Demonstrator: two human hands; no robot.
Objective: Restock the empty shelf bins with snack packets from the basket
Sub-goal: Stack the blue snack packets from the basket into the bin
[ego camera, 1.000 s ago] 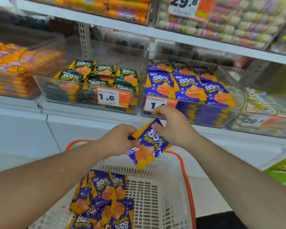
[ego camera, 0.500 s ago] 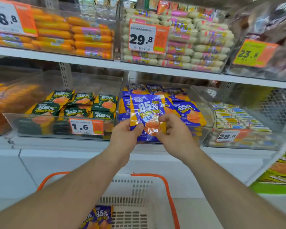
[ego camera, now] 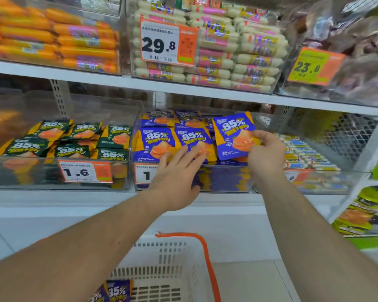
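Here the right hand pinches a blue snack packet by its right edge, holding it upright over the right end of the clear shelf bin; the left hand lies spread, fingers straight, fingertips resting on the blue packets stacked there. Below, the white basket holds more blue packets.

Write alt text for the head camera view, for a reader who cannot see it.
A person's right hand holds a blue snack packet upright over a clear shelf bin of matching blue packets, while the left hand lies open on the front row. A bin of green packets sits to the left, and a white basket with an orange handle waits below.
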